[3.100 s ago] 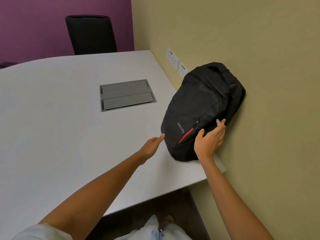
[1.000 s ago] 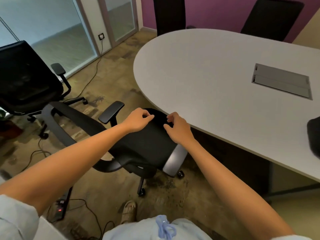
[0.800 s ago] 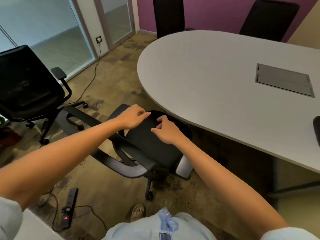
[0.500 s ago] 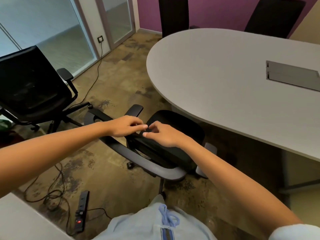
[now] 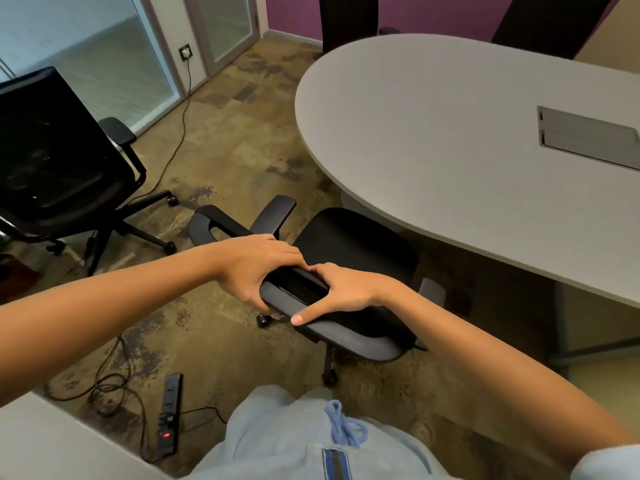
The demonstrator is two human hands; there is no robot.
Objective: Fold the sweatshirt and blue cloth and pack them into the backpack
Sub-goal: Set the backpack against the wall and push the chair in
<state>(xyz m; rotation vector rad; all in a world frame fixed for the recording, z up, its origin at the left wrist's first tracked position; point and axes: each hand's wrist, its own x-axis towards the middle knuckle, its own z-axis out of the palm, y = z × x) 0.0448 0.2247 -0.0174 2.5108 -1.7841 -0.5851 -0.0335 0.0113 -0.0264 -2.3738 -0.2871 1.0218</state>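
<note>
Neither the backpack nor a blue cloth is in view. A light blue sweatshirt (image 5: 284,441) with a drawstring and a zip shows at the bottom edge, worn on my body. Both hands are on the top edge of a black office chair's backrest (image 5: 298,289), in front of me beside the table. My left hand (image 5: 263,271) grips that edge from the left, fingers curled under it. Touching it on the right, my right hand (image 5: 346,292) holds the same edge with the thumb spread toward me. The chair's seat (image 5: 356,244) faces the table.
A grey oval table (image 5: 450,133) with a metal cable hatch (image 5: 588,140) fills the right. A second black chair (image 5: 52,150) stands at the left. A power strip (image 5: 169,410) and cables lie on the floor. A white desk corner (image 5: 52,445) is at the bottom left.
The view swung from the backpack on the table to this chair. Over the last second the chair turned under my hands, and both hands closed together on the backrest's top edge.
</note>
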